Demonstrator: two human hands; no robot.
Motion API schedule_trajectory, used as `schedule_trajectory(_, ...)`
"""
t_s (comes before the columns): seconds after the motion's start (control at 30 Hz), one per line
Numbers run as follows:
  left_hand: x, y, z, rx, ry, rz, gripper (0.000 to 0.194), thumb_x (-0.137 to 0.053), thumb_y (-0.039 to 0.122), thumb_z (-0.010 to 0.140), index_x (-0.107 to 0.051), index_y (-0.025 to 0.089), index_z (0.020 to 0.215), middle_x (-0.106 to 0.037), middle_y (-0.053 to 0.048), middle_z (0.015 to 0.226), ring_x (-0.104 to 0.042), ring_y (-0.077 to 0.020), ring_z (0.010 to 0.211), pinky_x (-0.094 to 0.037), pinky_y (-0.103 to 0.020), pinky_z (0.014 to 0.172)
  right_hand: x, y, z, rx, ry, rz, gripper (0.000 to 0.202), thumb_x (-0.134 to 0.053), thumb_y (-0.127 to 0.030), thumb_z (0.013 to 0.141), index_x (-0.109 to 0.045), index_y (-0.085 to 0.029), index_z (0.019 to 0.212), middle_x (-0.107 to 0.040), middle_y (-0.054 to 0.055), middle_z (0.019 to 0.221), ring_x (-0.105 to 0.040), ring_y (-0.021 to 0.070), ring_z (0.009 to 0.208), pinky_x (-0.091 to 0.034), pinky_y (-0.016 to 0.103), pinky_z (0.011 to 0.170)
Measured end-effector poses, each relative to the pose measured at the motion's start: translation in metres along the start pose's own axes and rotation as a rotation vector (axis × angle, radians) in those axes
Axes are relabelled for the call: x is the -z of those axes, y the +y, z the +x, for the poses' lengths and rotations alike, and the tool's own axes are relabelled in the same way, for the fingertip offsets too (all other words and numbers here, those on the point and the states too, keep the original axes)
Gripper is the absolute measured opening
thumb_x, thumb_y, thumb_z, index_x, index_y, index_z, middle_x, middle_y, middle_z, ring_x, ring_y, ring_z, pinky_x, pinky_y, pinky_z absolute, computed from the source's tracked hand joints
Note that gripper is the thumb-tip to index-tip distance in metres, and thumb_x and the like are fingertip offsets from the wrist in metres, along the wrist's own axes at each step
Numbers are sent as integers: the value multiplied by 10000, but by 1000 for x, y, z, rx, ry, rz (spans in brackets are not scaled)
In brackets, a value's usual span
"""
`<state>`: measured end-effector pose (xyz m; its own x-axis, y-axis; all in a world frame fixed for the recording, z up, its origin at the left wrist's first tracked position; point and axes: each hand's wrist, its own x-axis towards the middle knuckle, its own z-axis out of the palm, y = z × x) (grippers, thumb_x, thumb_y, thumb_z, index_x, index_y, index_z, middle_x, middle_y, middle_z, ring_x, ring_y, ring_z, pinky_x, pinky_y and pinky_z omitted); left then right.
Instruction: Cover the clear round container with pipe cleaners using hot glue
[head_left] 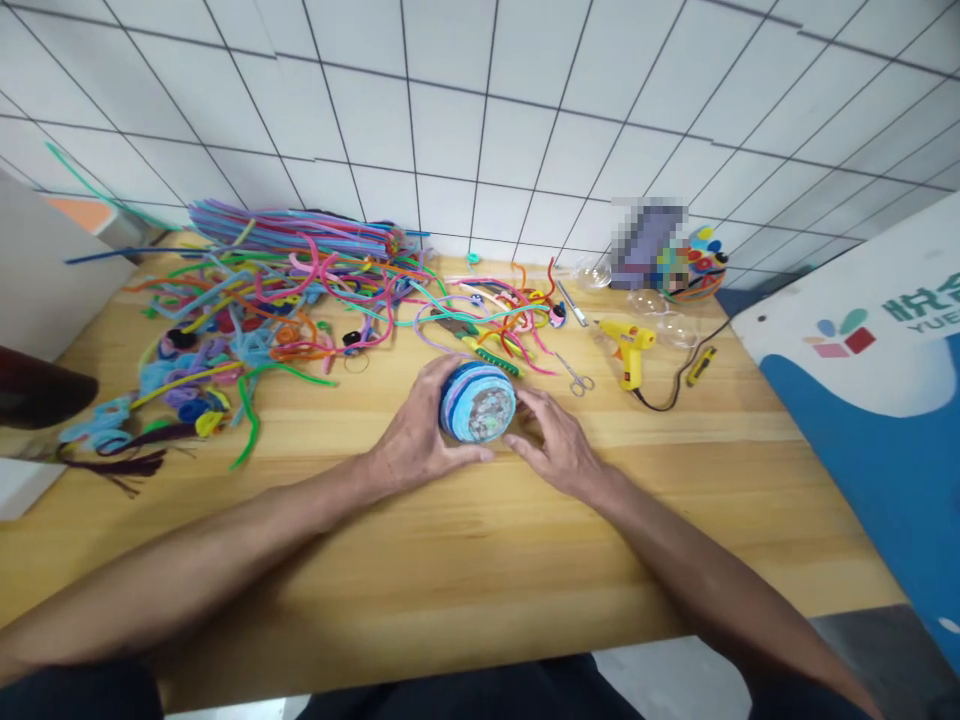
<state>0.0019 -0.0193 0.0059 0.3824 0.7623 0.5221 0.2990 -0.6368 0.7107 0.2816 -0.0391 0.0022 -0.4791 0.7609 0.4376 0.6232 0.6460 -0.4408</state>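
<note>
A round ball [480, 402] wrapped in rings of blue, light-blue and purple pipe cleaner is held above the middle of the table. A greyish, partly see-through patch on it faces me. My left hand [420, 425] curves around its left side, thumb along the bottom and fingers partly hidden behind. At its right edge, the fingertips and thumb of my right hand [559, 445] rest against the ball in a loose curl. Just beyond it lie a green coiled pipe cleaner [496, 362] and green-handled pliers [454, 325].
Loose pipe cleaners [262, 340] lie tangled at left, before a long bundle [292, 230]. To the right are small scissors [577, 380], a yellow glue gun [630, 350] with a black cord, a yellow cutter [701, 367], and clear plastic balls [679, 330]. A tiled wall [450, 120] stands behind.
</note>
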Motion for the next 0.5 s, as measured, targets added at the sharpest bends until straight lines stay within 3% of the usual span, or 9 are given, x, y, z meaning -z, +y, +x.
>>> schedule_trajectory(0.1,-3,3,2,-42,-5,62,1078,-929,557,894,-293,322,1732,-536,-195,1673,-525,-420,1600,-467,-656,1333,10,1,2,0,52,-55,488,-654,-486,1093,-634,-230,1507,-815,160,1326,-798,317,1194,-671,493,1018)
schedule_trajectory(0.17,-4,5,4,-29,15,73,1025,-908,498,919,-302,318,1726,-550,-181,1654,-549,-406,1575,-488,-639,1319,28,6,5,-82,142,-131,341,-617,-483,1109,-753,-232,1294,-852,129,1148,-815,293,1063,-658,448,963)
schedule_trajectory(0.27,-4,5,4,-36,54,77,1038,-921,454,900,-302,318,1722,-557,-166,1637,-562,-397,1556,-503,-624,1308,69,28,7,-442,298,-345,343,-583,-468,1101,-775,-237,938,-825,98,901,-779,270,864,-605,413,851)
schedule_trajectory(0.33,-6,4,4,-51,66,76,1051,-928,436,895,-298,314,1727,-555,-167,1633,-561,-396,1553,-510,-620,1302,98,50,4,-706,237,-510,344,-687,-518,1014,-742,-247,810,-790,86,798,-745,281,802,-562,410,791)
schedule_trajectory(0.4,-7,3,3,-64,67,70,1060,-932,425,892,-296,313,1733,-553,-170,1633,-559,-401,1552,-514,-622,1299,119,75,-2,-886,168,-599,367,-767,-576,925,-724,-248,765,-779,103,798,-733,307,825,-549,431,798)
schedule_trajectory(0.5,-8,2,4,-69,48,69,1084,-936,419,885,-280,332,1743,-544,-168,1645,-551,-410,1556,-520,-633,1292,129,106,-11,-917,177,-534,415,-816,-618,827,-759,-221,936,-807,131,942,-735,315,904,-571,455,849)
